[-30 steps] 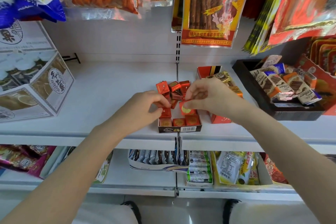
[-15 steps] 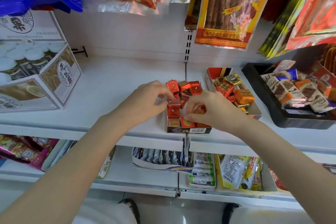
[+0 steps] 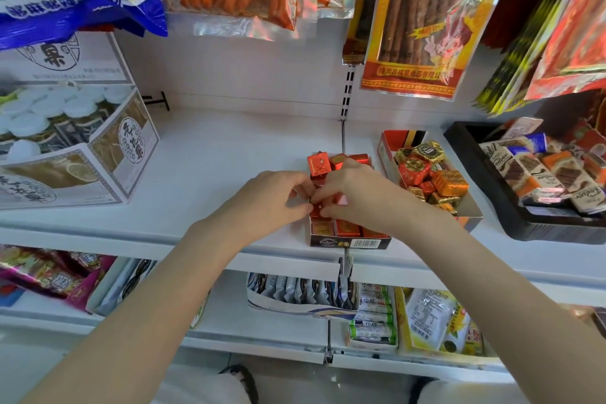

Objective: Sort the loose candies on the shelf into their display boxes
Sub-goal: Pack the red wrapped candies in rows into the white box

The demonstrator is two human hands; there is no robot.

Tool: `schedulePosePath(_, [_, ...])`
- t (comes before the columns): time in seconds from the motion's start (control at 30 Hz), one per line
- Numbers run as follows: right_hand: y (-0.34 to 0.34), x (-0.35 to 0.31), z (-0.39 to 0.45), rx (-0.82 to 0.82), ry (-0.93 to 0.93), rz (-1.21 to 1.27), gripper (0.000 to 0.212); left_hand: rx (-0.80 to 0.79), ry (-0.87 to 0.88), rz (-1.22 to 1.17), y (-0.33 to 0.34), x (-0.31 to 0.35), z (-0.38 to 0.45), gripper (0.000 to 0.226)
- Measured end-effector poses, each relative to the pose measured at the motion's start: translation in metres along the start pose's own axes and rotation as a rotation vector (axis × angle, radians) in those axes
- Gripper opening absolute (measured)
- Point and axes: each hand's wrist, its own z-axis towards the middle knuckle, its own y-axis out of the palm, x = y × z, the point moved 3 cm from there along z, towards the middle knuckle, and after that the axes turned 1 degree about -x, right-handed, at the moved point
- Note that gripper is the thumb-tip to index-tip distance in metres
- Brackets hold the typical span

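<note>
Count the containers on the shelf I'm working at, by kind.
Small candy display boxes: 2 (red-candy box, mixed-candy box)
Black tray of wrapped bars: 1
Large printed carton: 1
Total: 4

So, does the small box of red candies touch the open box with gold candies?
Apart. The head view shows bare white shelf between the small box and the open box.
</note>
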Motion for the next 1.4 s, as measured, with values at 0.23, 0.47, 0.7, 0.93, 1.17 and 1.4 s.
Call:
schedulePosePath(0.23, [0.002,-0.007,0.005,0.013,0.069,-0.059,0.018,-0.021,-0.047,-0.037,0.002,-0.001,0.000,0.024])
schedulePosePath(0.47, [0.000,-0.003,0.003,0.050,0.151,0.009,0.013,-0.071,-0.090,-0.060,0.003,-0.004,0.002,0.023])
schedulePosePath(0.7, [0.004,-0.003,-0.007,0.106,0.275,-0.148,0.023,-0.046,-0.026,0.008,-0.002,0.003,0.000,0.014])
schedulePosePath(0.93, [0.008,0.001,-0.006,0.181,0.386,0.211,0.016,-0.065,-0.025,0.251,-0.001,0.007,0.004,0.021])
schedulePosePath(1.17, [-0.006,0.012,-0.013,0.265,0.583,0.808,0.020,0.002,0.021,0.056,-0.006,0.005,-0.001,0.010])
schedulePosePath(1.4, [-0.021,0.030,-0.024,0.232,0.617,0.951,0.005,0.010,0.078,-0.062,-0.003,0.018,-0.004,0.013])
